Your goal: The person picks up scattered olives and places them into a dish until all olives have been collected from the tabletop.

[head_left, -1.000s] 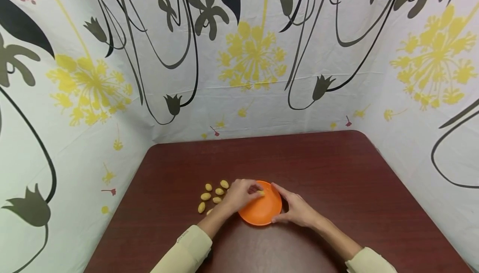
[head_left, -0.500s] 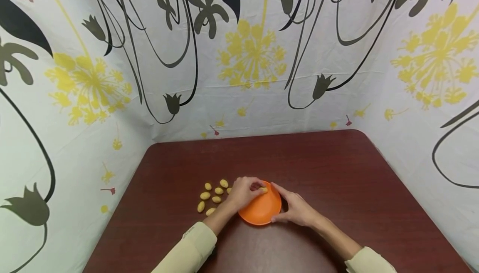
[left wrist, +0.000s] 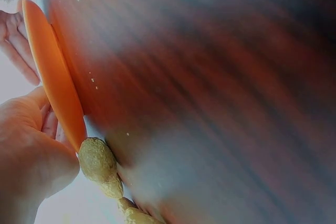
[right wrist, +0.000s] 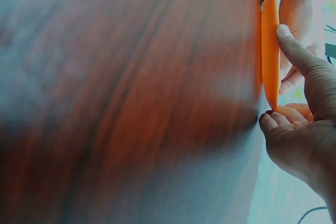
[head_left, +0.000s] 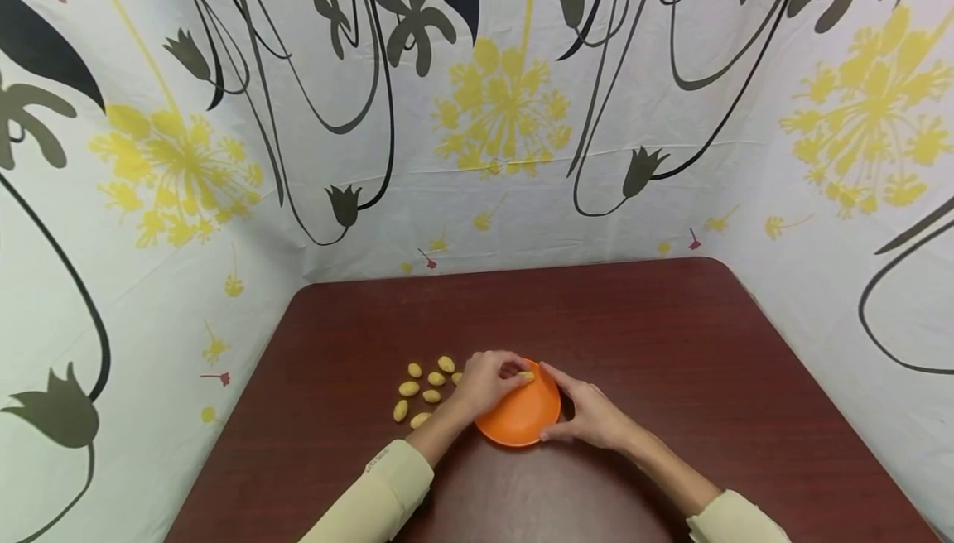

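Near the middle of the table lies a shallow orange plate [head_left: 519, 419]. My left hand [head_left: 486, 381] reaches over its far left part and pinches a small yellow oval piece [head_left: 527, 377] at the plate's inner surface. The right hand [head_left: 594, 417] grips the plate's right rim, thumb on the near side and fingers on the far side. Several more yellow oval pieces [head_left: 409, 389] lie loose to the left of the plate. Seen close in the left wrist view, such an oval piece [left wrist: 97, 160] looks wrinkled and nut-like; its exact kind is unclear.
The dark reddish-brown table [head_left: 596, 311] has rounded far corners. A white cloth [head_left: 477, 241] printed with flowers hangs behind it and along both sides. Beige sleeves [head_left: 380, 489] cover both forearms.
My left hand has shifted slightly toward the plate's far side with the pinched oval piece, then stayed there. The right hand has kept its grip on the rim.
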{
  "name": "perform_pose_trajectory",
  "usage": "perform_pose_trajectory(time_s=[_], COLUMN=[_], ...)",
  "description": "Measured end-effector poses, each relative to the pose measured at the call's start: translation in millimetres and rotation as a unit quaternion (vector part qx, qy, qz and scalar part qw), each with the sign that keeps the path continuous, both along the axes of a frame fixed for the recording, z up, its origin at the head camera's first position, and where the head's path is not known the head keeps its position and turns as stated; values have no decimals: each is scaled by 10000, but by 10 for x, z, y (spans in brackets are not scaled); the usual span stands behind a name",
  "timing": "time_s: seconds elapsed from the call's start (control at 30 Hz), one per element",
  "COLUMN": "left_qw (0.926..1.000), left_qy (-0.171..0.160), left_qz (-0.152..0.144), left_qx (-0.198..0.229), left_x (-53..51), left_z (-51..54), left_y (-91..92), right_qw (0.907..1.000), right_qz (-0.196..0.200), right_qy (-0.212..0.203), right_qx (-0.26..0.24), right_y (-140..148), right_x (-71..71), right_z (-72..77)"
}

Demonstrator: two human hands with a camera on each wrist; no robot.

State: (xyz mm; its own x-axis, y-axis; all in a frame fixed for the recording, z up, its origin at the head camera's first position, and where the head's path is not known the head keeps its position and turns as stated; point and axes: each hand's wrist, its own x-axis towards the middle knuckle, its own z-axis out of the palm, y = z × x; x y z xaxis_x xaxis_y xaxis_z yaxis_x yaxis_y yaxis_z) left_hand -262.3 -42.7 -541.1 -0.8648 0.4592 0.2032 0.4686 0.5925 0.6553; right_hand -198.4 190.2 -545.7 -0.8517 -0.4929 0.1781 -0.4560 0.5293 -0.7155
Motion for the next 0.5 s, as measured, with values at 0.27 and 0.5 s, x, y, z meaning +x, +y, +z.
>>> perform_pose_trajectory(time_s=[0.27, 0.5], left_qw=[9998, 9997], left_qy=[-126, -130], left_qz=[-28, -33], left_qx=[157, 218], left_x=[12, 26], left_z=[2, 13], left_y=[-17, -29], right_qw=[10000, 10000], right_qz=[21, -28], right_qy=[-96, -56], right_qx=[8, 13], right_y=[-11, -11], right_x=[-1, 3], right_z=[-2, 8])
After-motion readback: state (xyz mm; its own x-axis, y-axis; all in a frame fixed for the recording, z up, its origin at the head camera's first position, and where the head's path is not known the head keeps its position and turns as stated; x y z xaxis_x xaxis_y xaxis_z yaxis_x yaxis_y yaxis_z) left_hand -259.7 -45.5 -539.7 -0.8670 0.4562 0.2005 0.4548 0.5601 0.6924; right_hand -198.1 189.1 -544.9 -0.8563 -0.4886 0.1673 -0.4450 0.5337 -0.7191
